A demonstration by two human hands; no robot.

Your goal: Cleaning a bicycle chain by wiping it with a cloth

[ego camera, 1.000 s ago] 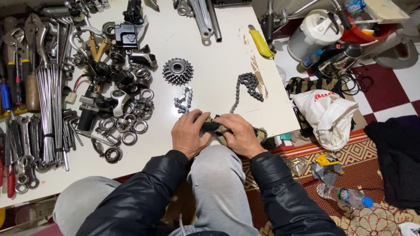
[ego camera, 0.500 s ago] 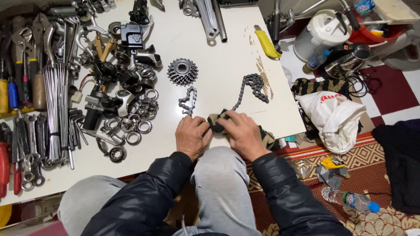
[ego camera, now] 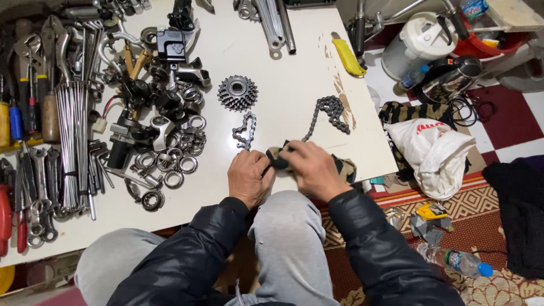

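Head view: left hand (ego camera: 247,177) and right hand (ego camera: 313,169) sit together at the near edge of the white counter (ego camera: 294,68), both clamped on a dark rag (ego camera: 280,161), as half a second ago. A long chain (ego camera: 327,113) runs from the rag toward the far right. Short chain (ego camera: 244,130) and sprocket cluster (ego camera: 237,92) lie unmoved beyond the left hand.

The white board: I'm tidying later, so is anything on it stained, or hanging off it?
Yes. Brownish smears mark the white board along its right edge, beside the yellow-handled tool, which pokes over that edge. The rag under the right hand also drapes off the near corner.
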